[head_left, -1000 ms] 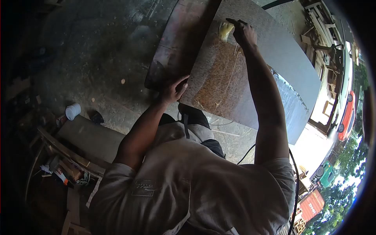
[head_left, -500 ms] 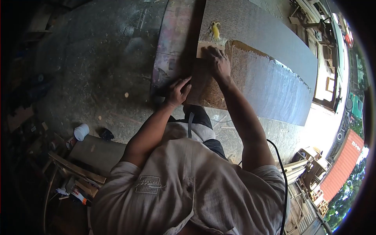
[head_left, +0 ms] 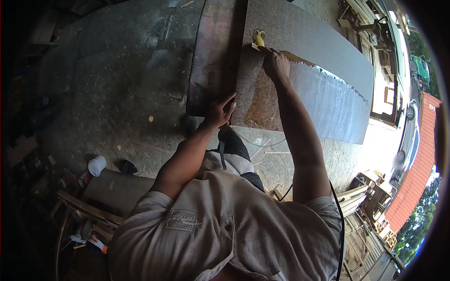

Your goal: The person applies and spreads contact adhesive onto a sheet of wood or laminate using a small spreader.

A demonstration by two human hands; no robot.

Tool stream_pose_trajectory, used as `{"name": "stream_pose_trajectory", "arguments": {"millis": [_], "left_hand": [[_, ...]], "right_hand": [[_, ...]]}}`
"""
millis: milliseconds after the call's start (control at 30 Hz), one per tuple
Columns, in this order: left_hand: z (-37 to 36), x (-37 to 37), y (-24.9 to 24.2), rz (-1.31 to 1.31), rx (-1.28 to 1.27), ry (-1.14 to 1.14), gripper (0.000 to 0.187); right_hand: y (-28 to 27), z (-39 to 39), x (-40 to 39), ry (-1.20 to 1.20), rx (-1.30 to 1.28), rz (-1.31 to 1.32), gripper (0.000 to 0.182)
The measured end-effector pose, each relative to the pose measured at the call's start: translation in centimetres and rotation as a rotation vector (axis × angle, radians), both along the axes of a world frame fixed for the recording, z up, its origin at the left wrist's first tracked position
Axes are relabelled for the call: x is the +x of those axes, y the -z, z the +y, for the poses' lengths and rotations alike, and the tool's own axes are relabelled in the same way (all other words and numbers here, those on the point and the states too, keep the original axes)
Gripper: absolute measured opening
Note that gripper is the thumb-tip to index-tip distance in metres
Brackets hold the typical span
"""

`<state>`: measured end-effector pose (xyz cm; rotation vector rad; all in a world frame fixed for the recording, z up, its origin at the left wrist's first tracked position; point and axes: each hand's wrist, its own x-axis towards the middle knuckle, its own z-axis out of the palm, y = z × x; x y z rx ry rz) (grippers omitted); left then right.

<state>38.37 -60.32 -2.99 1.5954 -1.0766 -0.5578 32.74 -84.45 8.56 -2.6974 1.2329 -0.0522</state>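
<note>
A large flat dark panel (head_left: 323, 42) lies in front of me, with a glossy wet coating (head_left: 328, 103) over its nearer right part and a brown smeared patch at its near left. My right hand (head_left: 276, 66) is closed around a flat tan spreader (head_left: 256, 47), its thin pale edge showing left of the fingers. Just beyond that edge sits a yellow glue-like blob (head_left: 259, 37). My left hand (head_left: 221, 111) is at the panel's near left corner, fingers extended and thumb apart, fingertips right at the edge.
A stained board surface (head_left: 211, 56) lies left of the panel. On the concrete floor are a white bucket (head_left: 97, 166) and a dark crumpled item (head_left: 127, 166). Wood pieces (head_left: 91, 208) are piled at lower left, and wooden frames (head_left: 375, 187) stand at right. A cable (head_left: 343, 225) hangs by my right arm.
My right hand has moved right and slightly away from me, and the spreader now shows edge-on near the yellow blob. My left hand has shifted slightly right, staying by the panel's corner.
</note>
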Motion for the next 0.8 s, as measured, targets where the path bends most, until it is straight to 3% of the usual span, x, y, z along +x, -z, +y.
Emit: {"name": "stream_pose_trajectory", "arguments": {"millis": [167,200,333,667,733,800], "left_hand": [[0.3,-0.1,-0.4,0.031,-0.005,0.007,0.035],[0.4,-0.2,-0.5,0.054,0.003,0.008,0.034],[0.2,-0.1,-0.5,0.077,0.013,0.001,0.034],[0.1,0.4,0.4,0.091,0.026,0.031,0.035],[0.2,0.7,1.6,0.663,-0.023,0.061,0.032],[0.7,1.7,1.6,0.702,-0.054,0.032,0.03]], "right_hand": [[0.6,3.2,-1.1,-0.175,0.071,0.018,0.048],[-0.9,3.2,-0.6,-0.106,0.125,0.138,0.049],[-0.6,-0.6,0.6,-0.013,0.083,0.136,0.05],[1.9,5.2,-1.4,-0.149,0.042,-0.004,0.05],[1.6,6.7,-2.1,-0.141,0.055,0.001,0.049],[0.9,8.8,-2.8,-0.116,0.095,0.024,0.048]]}}
